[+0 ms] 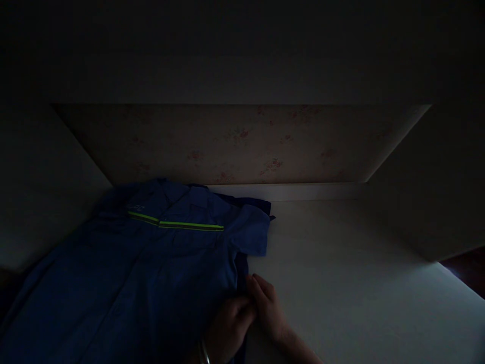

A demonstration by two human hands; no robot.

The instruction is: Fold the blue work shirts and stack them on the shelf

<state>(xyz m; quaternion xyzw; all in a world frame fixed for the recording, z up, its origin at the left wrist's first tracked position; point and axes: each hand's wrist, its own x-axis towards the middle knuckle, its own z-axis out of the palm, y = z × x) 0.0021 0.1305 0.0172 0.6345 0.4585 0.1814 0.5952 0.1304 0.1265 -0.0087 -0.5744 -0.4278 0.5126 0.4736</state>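
Shirt: blue short-sleeved shirt [178, 263], spread flat, L and centre of the white surface [348, 283], buttoned front facing up!
Chest: bright yellow-green stripe [191, 226] running across, small pale lettering [136, 208] just above its L end.
Under it: darker cloth [242, 270] peeking out along the R edge, more past the shoulder.
L hand: left hand [231, 323] over the shirt's R edge, fingers curled, pale bangle [204, 351] at the wrist.
R hand: right hand [269, 306] right up against it, fingers bent at that dark edge.
Grip: hands tog., but can't tell if either's pinching cloth; too dark.
Back: white strip [303, 192], then flowered panel [242, 146].
Sides: plain L panel [41, 177], R panel [428, 192], v. dim.
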